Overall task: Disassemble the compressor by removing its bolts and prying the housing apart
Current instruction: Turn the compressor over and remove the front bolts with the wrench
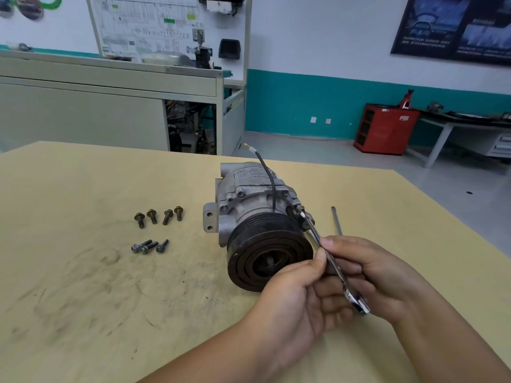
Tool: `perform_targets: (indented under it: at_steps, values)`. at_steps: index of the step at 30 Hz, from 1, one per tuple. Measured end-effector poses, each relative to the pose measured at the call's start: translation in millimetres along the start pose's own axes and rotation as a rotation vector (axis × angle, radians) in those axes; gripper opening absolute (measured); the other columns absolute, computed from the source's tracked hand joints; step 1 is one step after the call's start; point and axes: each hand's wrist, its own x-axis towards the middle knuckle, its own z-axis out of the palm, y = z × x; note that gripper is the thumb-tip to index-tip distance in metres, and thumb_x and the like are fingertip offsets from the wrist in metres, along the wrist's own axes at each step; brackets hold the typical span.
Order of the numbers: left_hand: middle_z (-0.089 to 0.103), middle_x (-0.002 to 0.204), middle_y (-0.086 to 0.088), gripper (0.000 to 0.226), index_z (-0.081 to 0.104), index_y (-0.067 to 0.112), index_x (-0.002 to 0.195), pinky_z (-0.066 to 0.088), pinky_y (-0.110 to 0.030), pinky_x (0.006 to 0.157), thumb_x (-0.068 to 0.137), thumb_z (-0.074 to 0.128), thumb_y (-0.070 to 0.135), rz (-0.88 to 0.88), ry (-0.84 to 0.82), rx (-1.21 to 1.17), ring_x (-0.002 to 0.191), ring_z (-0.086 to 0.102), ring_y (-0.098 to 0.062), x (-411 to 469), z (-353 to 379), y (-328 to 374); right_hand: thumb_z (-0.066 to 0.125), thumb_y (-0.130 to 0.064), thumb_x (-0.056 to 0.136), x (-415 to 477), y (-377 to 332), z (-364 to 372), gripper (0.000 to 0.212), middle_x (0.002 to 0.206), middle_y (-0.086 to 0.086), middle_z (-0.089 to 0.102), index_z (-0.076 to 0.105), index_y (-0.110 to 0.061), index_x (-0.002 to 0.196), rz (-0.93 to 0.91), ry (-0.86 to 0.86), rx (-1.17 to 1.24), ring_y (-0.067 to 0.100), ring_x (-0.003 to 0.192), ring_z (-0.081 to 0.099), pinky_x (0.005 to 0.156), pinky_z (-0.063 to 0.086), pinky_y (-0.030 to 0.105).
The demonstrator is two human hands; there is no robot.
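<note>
I've got the compressor (243, 200) lying on its side in the middle of the yellow bench (83, 286), black pulley (249, 244) facing near, grey housing pointing far. A black wire (267, 178) arcs up from behind the pulley to a small yellow-tipped end.

Both hands are in at the near right, close together on one wrench (333, 265). My left hand (298, 297) pinches the shank between thumb and fingers; my right hand (384, 275) curls round it from the far side, just beside the left. The wrench's near end pokes out below the fingers, and its far end sits on a bolt (300, 209) at the right edge of the housing, just behind the pulley.

Left of the compressor I count seven loose bolts: a far row of four (159, 217) standing on their heads, and a near group of three (149, 246) lying down, two of them touching. Right of the compressor a thin flat metal bar (336, 221) lies on the bench, apart from everything.

Writing, now: there's a label plate (249, 172) on top of the housing, but it's too blurred for me to read. Same with the wiring chart board (154, 26) far left and the dark poster (453, 26) far right: lines of text, none legible. A red cabinet (385, 128) against the teal wall carries a small tag I can't read either.
</note>
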Motion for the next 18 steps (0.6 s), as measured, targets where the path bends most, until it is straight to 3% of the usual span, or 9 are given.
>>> perform_targets:
  at_steps: [3, 6, 9, 12, 15, 18]
  values:
    - [0.071, 0.065, -0.011, 0.033, 0.071, 0.012, 0.063, 0.053, -0.021, 0.052, 0.076, 0.055, 0.038, 0.018, 0.022, 0.038, 0.054, 0.067, -0.016, 0.9, 1.4, -0.1, 0.065, -0.024, 0.064, -0.9, 0.6, 3.4, 0.033, 0.034, -0.001, 0.031, 0.041, -0.011, 0.046, -0.083, 0.070, -0.086, 0.006, 0.021, 0.025, 0.032, 0.025, 0.010]
    - [0.070, 0.063, -0.012, 0.031, 0.070, 0.012, 0.058, 0.052, -0.021, 0.051, 0.077, 0.056, 0.032, 0.017, 0.010, 0.004, 0.052, 0.067, -0.017, 0.8, 1.0, -1.1, 0.062, -0.031, 0.068, -2.9, 0.4, 4.6, 0.033, 0.031, -0.001, 0.031, 0.049, -0.013, 0.043, -0.067, 0.012, -0.156, 0.009, 0.024, 0.028, 0.033, 0.029, 0.013]
    - [0.071, 0.063, -0.006, 0.036, 0.073, 0.012, 0.061, 0.053, -0.021, 0.054, 0.079, 0.053, 0.035, 0.010, -0.007, -0.049, 0.055, 0.067, -0.013, 0.4, -0.7, -1.4, 0.064, -0.033, 0.066, -3.8, -1.8, -1.4, 0.036, 0.031, -0.002, 0.035, 0.064, 0.002, 0.072, -0.018, -0.019, -0.131, 0.009, 0.026, 0.033, 0.033, 0.030, 0.016]
    - [0.070, 0.062, -0.003, 0.039, 0.075, 0.012, 0.066, 0.052, -0.021, 0.056, 0.082, 0.051, 0.038, 0.001, -0.016, -0.059, 0.057, 0.066, -0.012, -0.5, -1.6, -1.8, 0.062, -0.034, 0.068, -2.2, -0.1, -4.0, 0.047, 0.032, -0.002, 0.035, 0.055, 0.007, 0.090, 0.004, -0.053, -0.135, 0.007, 0.027, 0.032, 0.035, 0.026, 0.016]
    - [0.070, 0.062, -0.005, 0.041, 0.074, 0.013, 0.065, 0.051, -0.021, 0.054, 0.082, 0.050, 0.041, -0.002, 0.003, -0.029, 0.056, 0.066, -0.014, 0.5, -1.4, -3.3, 0.061, -0.034, 0.069, -1.3, 1.4, -1.7, 0.035, 0.030, -0.003, 0.030, 0.046, -0.002, 0.065, 0.018, -0.045, -0.089, 0.006, 0.023, 0.029, 0.032, 0.026, 0.012]
    - [0.071, 0.064, -0.008, 0.041, 0.072, 0.014, 0.065, 0.051, -0.019, 0.052, 0.080, 0.051, 0.046, 0.008, 0.022, 0.044, 0.055, 0.066, -0.014, 1.9, 2.2, -5.4, 0.062, -0.033, 0.071, -1.5, 3.3, 0.2, 0.041, 0.031, -0.003, 0.027, 0.036, -0.011, 0.047, 0.015, 0.001, -0.075, 0.009, 0.022, 0.024, 0.033, 0.028, 0.011]
